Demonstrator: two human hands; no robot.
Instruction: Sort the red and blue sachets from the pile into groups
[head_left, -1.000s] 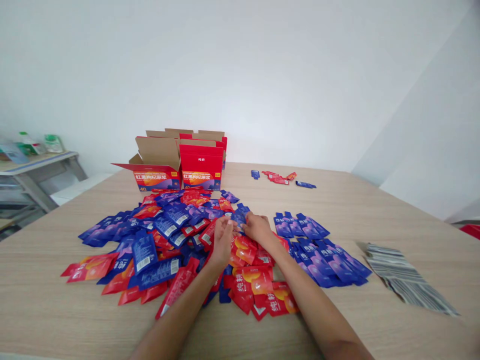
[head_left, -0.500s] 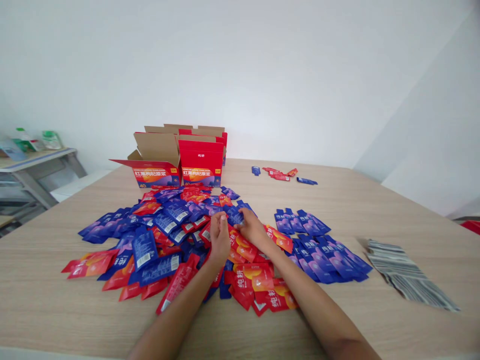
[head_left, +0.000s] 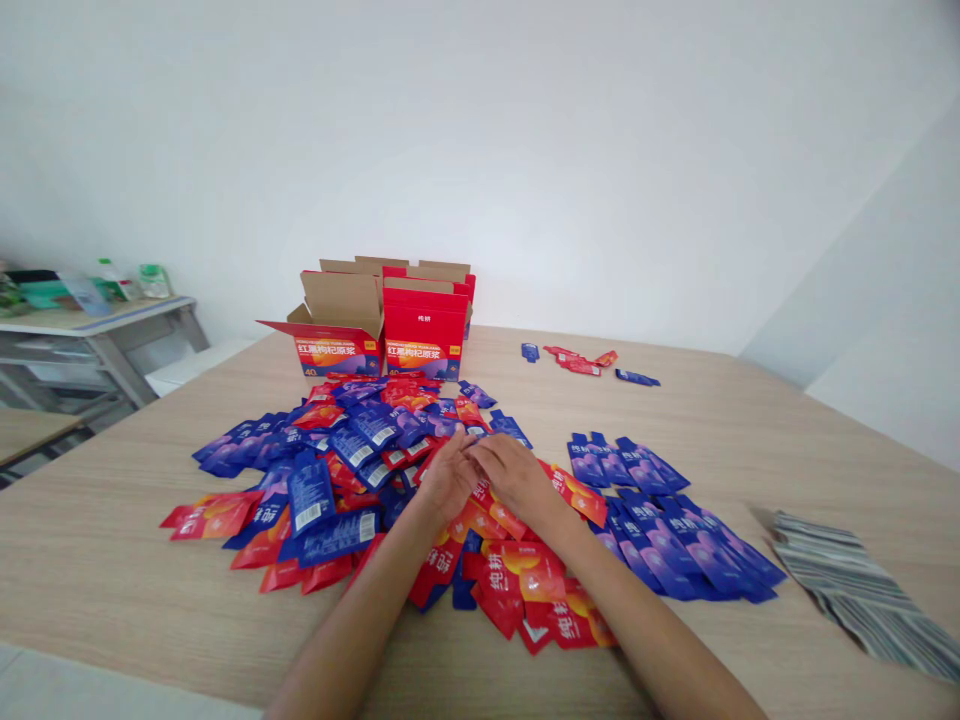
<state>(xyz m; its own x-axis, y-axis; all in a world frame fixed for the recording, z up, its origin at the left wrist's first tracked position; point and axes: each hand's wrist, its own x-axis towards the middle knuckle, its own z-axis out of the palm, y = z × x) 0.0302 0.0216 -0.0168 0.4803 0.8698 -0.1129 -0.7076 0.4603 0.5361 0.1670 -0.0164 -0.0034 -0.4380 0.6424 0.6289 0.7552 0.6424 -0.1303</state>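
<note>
My left hand is turned partly palm up over the middle of a pile of drink pouches, its fingers loosely spread. My right hand meets it from the right, back upward, fingers bent together against the left hand's fingertips. Whatever they pinch, if anything, is hidden. Under and around both hands lie red pouches with orange fruit prints. Mixed blue and red pouches, among them a blue pouch with its barcode up, spread to the left. A blue pouch lies just beyond my right hand.
Open red cartons stand behind the pile. Blue pouches lie in overlapping rows at right, beside a striped cloth. Several red pouches and a blue pouch lie far back. A side table holds bottles.
The view has shifted, so the table's things sit further right. My hands have come together; the left has turned from closed to palm up, and the right has left the blue pouch it was touching.
</note>
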